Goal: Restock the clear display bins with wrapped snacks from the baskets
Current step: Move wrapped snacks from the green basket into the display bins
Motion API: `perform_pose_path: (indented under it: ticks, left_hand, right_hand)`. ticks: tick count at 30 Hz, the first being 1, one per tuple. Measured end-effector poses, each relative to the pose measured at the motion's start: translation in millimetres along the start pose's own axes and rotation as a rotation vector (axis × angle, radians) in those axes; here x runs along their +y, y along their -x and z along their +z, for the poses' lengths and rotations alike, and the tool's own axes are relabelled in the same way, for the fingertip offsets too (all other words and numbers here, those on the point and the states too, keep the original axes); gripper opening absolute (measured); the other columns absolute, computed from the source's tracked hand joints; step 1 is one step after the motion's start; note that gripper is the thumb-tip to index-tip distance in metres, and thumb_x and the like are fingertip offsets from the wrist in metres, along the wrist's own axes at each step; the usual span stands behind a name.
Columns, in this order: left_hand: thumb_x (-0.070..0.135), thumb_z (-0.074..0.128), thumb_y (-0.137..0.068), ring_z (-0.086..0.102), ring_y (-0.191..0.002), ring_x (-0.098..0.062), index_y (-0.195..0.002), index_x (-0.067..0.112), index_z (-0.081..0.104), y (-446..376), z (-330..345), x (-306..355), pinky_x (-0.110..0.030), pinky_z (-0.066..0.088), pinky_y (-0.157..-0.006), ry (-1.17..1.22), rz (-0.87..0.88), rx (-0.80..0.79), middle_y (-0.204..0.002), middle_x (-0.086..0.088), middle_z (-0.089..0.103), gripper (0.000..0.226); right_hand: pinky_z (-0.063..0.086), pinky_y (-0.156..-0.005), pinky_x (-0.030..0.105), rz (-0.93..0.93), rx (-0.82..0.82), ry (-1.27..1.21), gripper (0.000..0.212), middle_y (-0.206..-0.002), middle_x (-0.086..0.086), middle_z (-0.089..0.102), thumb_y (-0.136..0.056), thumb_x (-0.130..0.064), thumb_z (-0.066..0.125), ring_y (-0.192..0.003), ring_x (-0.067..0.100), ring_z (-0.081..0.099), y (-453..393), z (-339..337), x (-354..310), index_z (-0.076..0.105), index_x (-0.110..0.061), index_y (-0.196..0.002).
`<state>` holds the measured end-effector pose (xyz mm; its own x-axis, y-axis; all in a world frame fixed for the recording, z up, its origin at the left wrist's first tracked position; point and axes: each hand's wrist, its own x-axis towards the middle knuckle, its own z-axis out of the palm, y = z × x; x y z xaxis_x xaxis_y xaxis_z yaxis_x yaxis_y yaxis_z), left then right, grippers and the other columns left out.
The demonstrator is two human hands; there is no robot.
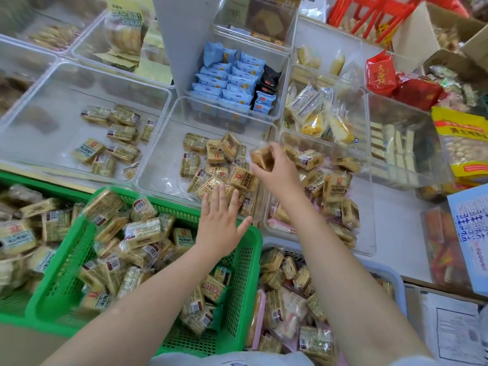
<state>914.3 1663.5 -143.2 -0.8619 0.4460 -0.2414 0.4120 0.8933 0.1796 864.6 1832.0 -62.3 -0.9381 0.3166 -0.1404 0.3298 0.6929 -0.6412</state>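
The fingers (274, 157) of the right hand (277, 171) are curled around one wrapped snack (261, 155), held in the air above the rim between the middle clear bin (158, 165) and the right-hand bin (369, 212). The left hand (220, 220) lies flat with fingers straight and spread, touching the packets at the near edge of the middle bin, just beyond the green basket (248, 260) (still heaped with the same yellow packets). The step in hand looks like placing: the held snack needs lowering into a bin and releasing, then another reach into the basket. A grey basket (393, 276) of mixed snacks sits on the surface nearer the person.
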Motion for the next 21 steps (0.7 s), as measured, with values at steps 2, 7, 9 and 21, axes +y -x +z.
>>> perform_pose_path:
  ticks: [2, 7, 9, 21]
  left_hand:
    - [0.069, -0.010, -0.092, -0.021, -0.150, -0.035, -0.155, 0.018, -0.018, 0, 0, 0, -0.050, -0.016, -0.120, 0.004, 0.004, 0.004, -0.163, -0.021, -0.017, 0.082]
    - [0.069, -0.011, -0.091, -0.021, -0.150, -0.034, -0.152, 0.019, -0.021, -1, 3, 0, -0.050, -0.016, -0.120, 0.004, 0.005, 0.018, -0.163, -0.021, -0.016, 0.080]
    - [0.069, -0.010, -0.091, -0.021, -0.151, -0.034, -0.152, 0.018, -0.020, -1, 6, 0, -0.050, -0.016, -0.120, 0.006, 0.012, 0.028, -0.163, -0.021, -0.016, 0.080]
    - [0.071, -0.009, -0.092, -0.018, -0.151, -0.034, -0.156, 0.018, -0.012, -1, 7, 0, -0.051, -0.009, -0.123, 0.011, 0.013, 0.021, -0.162, -0.019, -0.017, 0.083]
  right_hand:
    - [0.048, -0.087, 0.033, -0.025, -0.006, 0.065, 0.058, -0.129, 0.004, 0.054, -0.088, -0.030, 0.073, -0.110, 0.021, 0.057, -15, 13, -7, 0.045, -0.023, -0.139]
    - [0.044, -0.098, 0.030, -0.067, -0.180, 0.212, 0.040, -0.138, 0.004, 0.051, -0.095, -0.024, 0.064, -0.123, 0.022, 0.053, -22, 31, -2, 0.059, -0.014, -0.134]
    - [0.041, -0.106, 0.033, -0.110, -0.133, 0.165, 0.037, -0.139, 0.004, 0.054, -0.098, -0.023, 0.060, -0.127, 0.020, 0.051, -10, 23, 4, 0.061, -0.014, -0.133]
    - [0.036, -0.116, 0.045, 0.229, -0.227, 0.244, 0.061, -0.148, 0.001, 0.044, -0.090, -0.027, 0.072, -0.139, 0.023, 0.039, 77, -16, 95, 0.047, -0.022, -0.145]
